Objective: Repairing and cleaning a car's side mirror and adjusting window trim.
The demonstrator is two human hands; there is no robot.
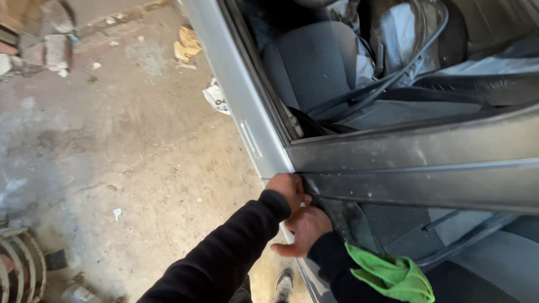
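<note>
I look down at the open door (241, 106) of a silver car. My left hand (288, 189), in a black sleeve, pinches the end of a dusty dark trim strip (415, 185) that runs along the door's inner edge. Just below it, my right hand (306, 229) curls its fingers around the door edge beside a dark rubber piece (351, 223) that hangs down. A bright green cloth (393, 276) lies bunched over my right forearm. The fingertips of both hands are hidden behind the trim.
Inside the car are a grey fabric seat (314, 67) and loose black seat belts (382, 84). The concrete floor (123, 163) at left holds paper scraps (216, 96), rubble (48, 53) and a ribbed metal part (22, 269). My shoe (284, 285) shows below.
</note>
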